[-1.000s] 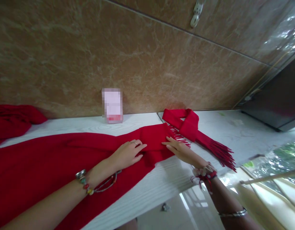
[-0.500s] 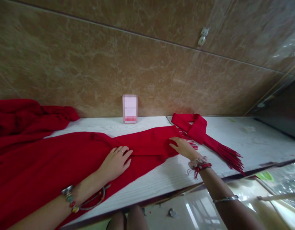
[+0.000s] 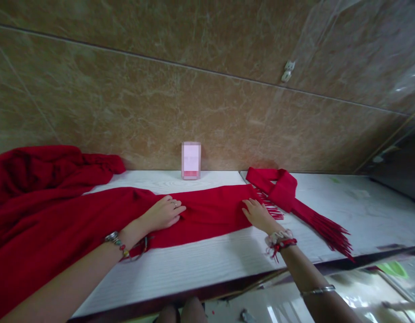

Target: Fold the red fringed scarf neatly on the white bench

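Note:
A wide red fringed scarf (image 3: 214, 211) lies across the white surface, its left part spread broad and its right part a narrower strip. My left hand (image 3: 164, 211), a ring on one finger, rests on the strip's left portion with fingers slightly bent but apart. Near the fringed end my right hand (image 3: 258, 213) lies palm down, fingers stretched over the cloth. Neither hand grips the fabric visibly. Just beyond the fringe is a second, narrow red scarf (image 3: 284, 193), folded over itself, with long tassels pointing right.
A pale box (image 3: 191, 160) with a blurred front stands against the brown tiled wall (image 3: 153, 112). Bunched red cloth (image 3: 52, 168) is heaped at the left. The white tabletop (image 3: 194, 264) ends at a dark front edge near my knees. A dark object (image 3: 402, 170) stands at far right.
The lower edge of the strip has straightened, and the fold line along it has smoothed out. My left hand has moved up slightly on the cloth. The view has shifted a little.

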The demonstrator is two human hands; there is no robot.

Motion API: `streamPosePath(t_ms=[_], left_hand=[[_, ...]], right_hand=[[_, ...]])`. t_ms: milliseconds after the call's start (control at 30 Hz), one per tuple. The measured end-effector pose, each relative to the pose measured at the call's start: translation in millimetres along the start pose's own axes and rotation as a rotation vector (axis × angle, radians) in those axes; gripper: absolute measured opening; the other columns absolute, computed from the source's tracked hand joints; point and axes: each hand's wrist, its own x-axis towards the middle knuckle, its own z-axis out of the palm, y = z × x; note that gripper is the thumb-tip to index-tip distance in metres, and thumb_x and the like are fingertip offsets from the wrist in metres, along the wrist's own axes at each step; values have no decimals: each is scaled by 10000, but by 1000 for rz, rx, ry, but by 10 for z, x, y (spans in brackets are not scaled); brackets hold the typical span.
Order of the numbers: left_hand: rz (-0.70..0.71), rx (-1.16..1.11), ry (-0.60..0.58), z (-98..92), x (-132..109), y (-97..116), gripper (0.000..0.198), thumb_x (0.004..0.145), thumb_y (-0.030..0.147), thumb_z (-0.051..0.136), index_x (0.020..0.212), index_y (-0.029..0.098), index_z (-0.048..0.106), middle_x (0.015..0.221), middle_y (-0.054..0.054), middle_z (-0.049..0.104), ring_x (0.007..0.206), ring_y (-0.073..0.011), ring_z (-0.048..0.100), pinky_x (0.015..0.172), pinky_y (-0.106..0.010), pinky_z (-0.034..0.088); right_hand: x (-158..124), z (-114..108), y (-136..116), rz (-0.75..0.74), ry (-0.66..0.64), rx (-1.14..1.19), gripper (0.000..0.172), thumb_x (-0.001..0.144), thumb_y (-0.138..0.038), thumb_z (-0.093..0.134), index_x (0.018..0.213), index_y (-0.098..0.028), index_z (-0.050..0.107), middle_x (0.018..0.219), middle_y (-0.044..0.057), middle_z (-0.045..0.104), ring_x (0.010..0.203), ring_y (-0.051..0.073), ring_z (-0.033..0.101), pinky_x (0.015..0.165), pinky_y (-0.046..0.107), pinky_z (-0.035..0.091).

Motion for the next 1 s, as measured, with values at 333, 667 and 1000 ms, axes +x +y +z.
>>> streamPosePath(t_ms=[333, 667, 1000], left_hand=[[-536, -285, -150, 161, 1018, 311, 485, 866, 399, 377, 1274, 140, 413, 1324, -167, 420, 1216, -295, 376, 943, -465, 347], [-563, -306, -240, 354, 922, 512, 601, 822, 567, 358, 1324, 238, 357, 1427, -107, 276, 1298, -366, 190, 980, -628, 159], [-613, -417, -162, 320, 1284, 83, 252, 840, 228, 445, 974, 122, 630, 976, -117, 649, 924, -219, 579, 808, -334, 433]], right_hand=[[545, -78, -197, -52, -106, 59, 447, 897, -328, 308, 1318, -190, 370, 1398, 116, 336, 1284, 277, 282, 983, 539, 276], [505, 64, -170, -30, -59, 29, 450, 905, -335, 297, 1327, -195, 362, 1404, 91, 334, 1290, 262, 271, 1008, 499, 255], [794, -25, -124, -64, -24, 102, 358, 886, -197, 314, 1180, -167, 517, 1160, 118, 574, 1052, 217, 532, 929, 413, 367]])
